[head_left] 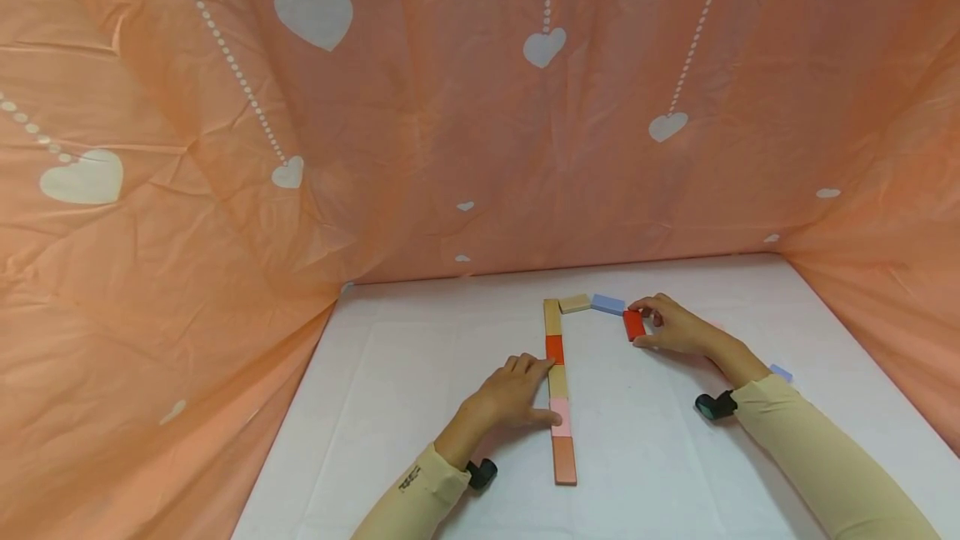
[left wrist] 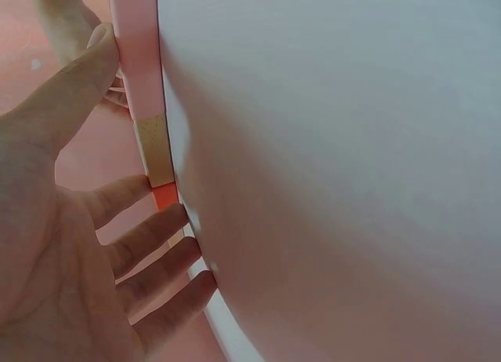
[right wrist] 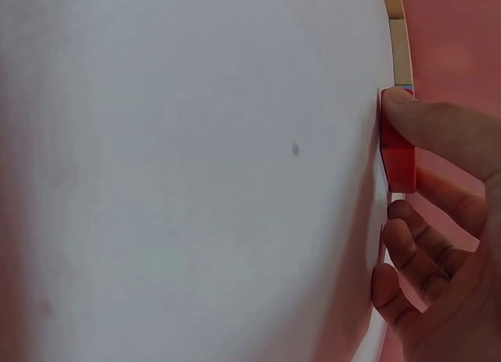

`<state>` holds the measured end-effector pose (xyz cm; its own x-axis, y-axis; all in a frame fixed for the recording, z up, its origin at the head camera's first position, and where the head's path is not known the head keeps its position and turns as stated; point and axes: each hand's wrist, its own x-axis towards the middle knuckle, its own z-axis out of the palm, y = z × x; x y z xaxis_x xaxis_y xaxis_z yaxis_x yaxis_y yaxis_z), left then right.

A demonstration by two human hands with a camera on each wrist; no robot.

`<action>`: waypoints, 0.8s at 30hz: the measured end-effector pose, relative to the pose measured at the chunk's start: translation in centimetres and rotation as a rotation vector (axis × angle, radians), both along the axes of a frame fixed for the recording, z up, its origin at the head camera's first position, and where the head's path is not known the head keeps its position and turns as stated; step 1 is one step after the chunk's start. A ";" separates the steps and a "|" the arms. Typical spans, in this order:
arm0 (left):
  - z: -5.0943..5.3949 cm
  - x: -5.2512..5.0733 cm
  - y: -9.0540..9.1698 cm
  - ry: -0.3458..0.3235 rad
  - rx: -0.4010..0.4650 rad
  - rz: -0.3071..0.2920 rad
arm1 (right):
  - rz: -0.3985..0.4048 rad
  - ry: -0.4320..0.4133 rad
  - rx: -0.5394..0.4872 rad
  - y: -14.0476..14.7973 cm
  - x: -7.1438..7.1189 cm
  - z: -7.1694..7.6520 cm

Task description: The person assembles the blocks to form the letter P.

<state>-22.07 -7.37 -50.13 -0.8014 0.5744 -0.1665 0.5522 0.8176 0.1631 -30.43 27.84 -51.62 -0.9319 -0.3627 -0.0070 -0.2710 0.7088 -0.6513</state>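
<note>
A straight row of flat blocks runs away from me: a brown-orange block (head_left: 565, 462), a pink block (head_left: 561, 419), a plain wood block (head_left: 558, 382), an orange-red block (head_left: 554, 349) and another wood block (head_left: 552, 317). From its far end a wood block (head_left: 575, 303) and a blue block (head_left: 608, 304) bend off to the right. My right hand (head_left: 670, 325) pinches a red block (right wrist: 402, 168) between thumb and fingers, close by the blue one. My left hand (head_left: 512, 394) lies along the row's left side, fingers spread, thumb at the pink block and index fingertip near the orange-red block.
A blue-violet block (head_left: 781, 372) lies to the right, partly behind the right forearm. Something pale pink (head_left: 717, 325) shows beyond the right wrist. The white tabletop (head_left: 420, 340) meets an orange cloth (head_left: 480, 148) with white hearts at the back and sides.
</note>
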 end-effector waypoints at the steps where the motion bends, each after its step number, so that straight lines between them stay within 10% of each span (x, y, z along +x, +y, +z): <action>1: 0.0 0.0 0.0 0.000 0.001 0.000 | 0.001 -0.003 0.000 0.0 0.0 0.0; 24: -0.1 0.0 0.0 -0.008 0.011 0.011 | -0.006 -0.022 0.021 0.0 0.0 0.1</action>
